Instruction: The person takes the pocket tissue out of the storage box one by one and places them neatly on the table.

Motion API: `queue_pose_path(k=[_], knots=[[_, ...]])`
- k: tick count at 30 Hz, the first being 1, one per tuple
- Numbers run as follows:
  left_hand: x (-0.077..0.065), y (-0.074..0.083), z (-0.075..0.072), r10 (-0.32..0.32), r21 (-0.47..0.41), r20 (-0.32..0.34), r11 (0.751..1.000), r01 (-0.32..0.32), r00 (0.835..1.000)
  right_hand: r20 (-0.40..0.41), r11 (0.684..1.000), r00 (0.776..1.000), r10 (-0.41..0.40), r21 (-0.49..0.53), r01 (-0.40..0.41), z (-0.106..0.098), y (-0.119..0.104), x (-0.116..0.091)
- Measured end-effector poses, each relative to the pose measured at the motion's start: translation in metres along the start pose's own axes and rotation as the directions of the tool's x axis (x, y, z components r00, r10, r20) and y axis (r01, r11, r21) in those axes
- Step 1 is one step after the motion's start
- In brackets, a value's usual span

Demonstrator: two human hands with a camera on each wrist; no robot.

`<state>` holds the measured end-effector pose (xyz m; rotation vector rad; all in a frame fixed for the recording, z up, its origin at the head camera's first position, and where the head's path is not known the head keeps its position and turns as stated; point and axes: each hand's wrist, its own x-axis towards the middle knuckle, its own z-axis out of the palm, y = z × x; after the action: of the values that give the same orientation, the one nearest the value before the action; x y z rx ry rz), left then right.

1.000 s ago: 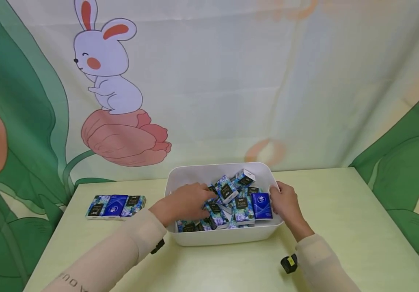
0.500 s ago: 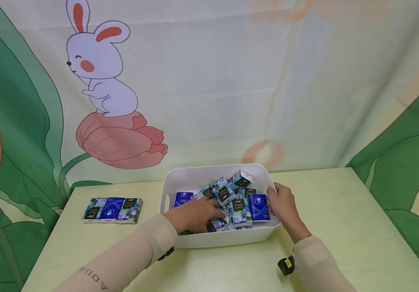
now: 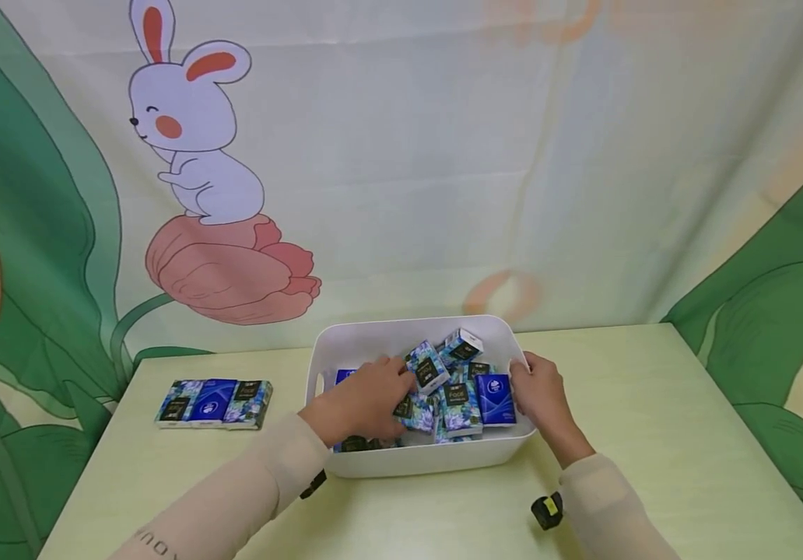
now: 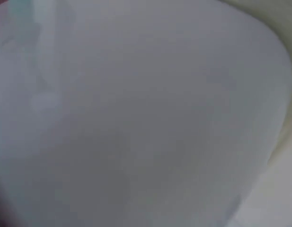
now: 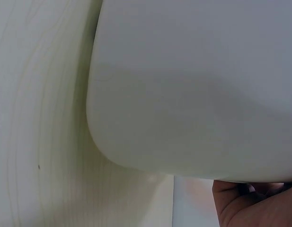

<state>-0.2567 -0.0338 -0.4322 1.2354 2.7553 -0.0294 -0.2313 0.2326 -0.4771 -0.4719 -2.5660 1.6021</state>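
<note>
A white plastic bin (image 3: 429, 464) on the table holds several small pocket tissue packs, most floral with black labels, some plain blue. My left hand (image 3: 368, 398) reaches into its left half, fingers and thumb around a floral tissue pack (image 3: 419, 414); palm and fingers partly hide it. My right hand (image 3: 543, 389) grips the bin's right end at the handle; in the right wrist view its fingers (image 5: 257, 205) curl at the bin's edge. A blue tissue pack (image 3: 496, 400) lies just inside that end. The left wrist view shows mostly the blurred bin wall (image 4: 146, 113).
Left of the bin, a row of three tissue packs (image 3: 214, 404), floral, blue, floral, lies on the pale wooden table (image 3: 653, 435). A printed curtain (image 3: 401, 171) with a rabbit and flowers hangs behind the table's back edge.
My left hand has shifted about among the packs, and a bare patch of bin floor now shows beside its thumb. My right hand keeps its grip on the bin.
</note>
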Motion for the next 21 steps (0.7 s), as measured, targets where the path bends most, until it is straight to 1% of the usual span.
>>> queue_pose_path(k=[2,3,5,6,7,8,9,10,12,14,15,16,18,19,21], knots=[[-0.008,-0.003,-0.011,-0.026,-0.066,-0.075,0.998,0.021,0.997,-0.006,1.0,1.0,-0.003,-0.009,0.003,0.0,0.0,0.0],[-0.013,-0.004,-0.017,-0.048,-0.094,-0.118,0.995,0.037,0.992,-0.008,1.0,1.0,-0.004,-0.013,0.004,0.0,0.0,-0.001],[-0.023,-0.009,-0.027,-0.104,-0.146,-0.21,0.987,0.074,0.972,-0.005,1.0,1.0,-0.004,-0.014,0.004,0.001,0.0,-0.001],[-0.03,-0.013,-0.032,-0.147,-0.183,-0.253,0.978,0.102,0.956,0.0,1.0,1.0,-0.002,-0.014,0.002,0.001,0.0,0.0],[-0.036,-0.017,-0.036,-0.193,-0.223,-0.295,0.966,0.128,0.936,0.003,1.0,1.0,-0.002,-0.014,0.002,0.001,0.0,0.0],[-0.042,-0.022,-0.039,-0.25,-0.27,-0.329,0.949,0.163,0.911,0.005,1.0,1.0,-0.001,-0.012,0.001,0.001,-0.001,0.0],[-0.049,-0.027,-0.042,-0.311,-0.318,-0.356,0.927,0.199,0.881,0.007,1.0,1.0,-0.001,-0.01,0.001,0.001,-0.001,0.0],[-0.055,-0.033,-0.043,-0.374,-0.365,-0.375,0.901,0.236,0.848,0.006,1.0,1.0,-0.002,-0.01,0.002,0.001,-0.001,0.0],[-0.066,-0.045,-0.042,-0.491,-0.457,-0.393,0.838,0.298,0.778,0.004,1.0,1.0,-0.004,-0.01,0.004,0.001,-0.001,0.0],[-0.075,-0.057,-0.036,-0.578,-0.511,-0.397,0.784,0.351,0.713,0.002,1.0,1.0,-0.005,-0.013,0.005,0.0,-0.002,0.0],[-0.079,-0.062,-0.031,-0.611,-0.526,-0.396,0.763,0.376,0.686,0.001,1.0,1.0,-0.007,-0.015,0.007,0.0,-0.002,0.0],[-0.083,-0.066,-0.025,-0.639,-0.532,-0.393,0.745,0.403,0.662,0.002,1.0,1.0,-0.007,-0.017,0.007,0.0,-0.001,0.0],[-0.088,-0.074,-0.01,-0.684,-0.54,-0.377,0.71,0.452,0.624,0.002,1.0,1.0,-0.008,-0.017,0.008,0.0,-0.001,0.0],[-0.09,-0.077,-0.002,-0.707,-0.543,-0.359,0.689,0.479,0.61,0.002,1.0,1.0,-0.009,-0.019,0.009,0.0,-0.001,0.0],[-0.094,-0.082,0.016,-0.743,-0.544,-0.322,0.652,0.528,0.587,0.002,1.0,1.0,-0.009,-0.014,0.009,0.001,0.0,-0.001]])
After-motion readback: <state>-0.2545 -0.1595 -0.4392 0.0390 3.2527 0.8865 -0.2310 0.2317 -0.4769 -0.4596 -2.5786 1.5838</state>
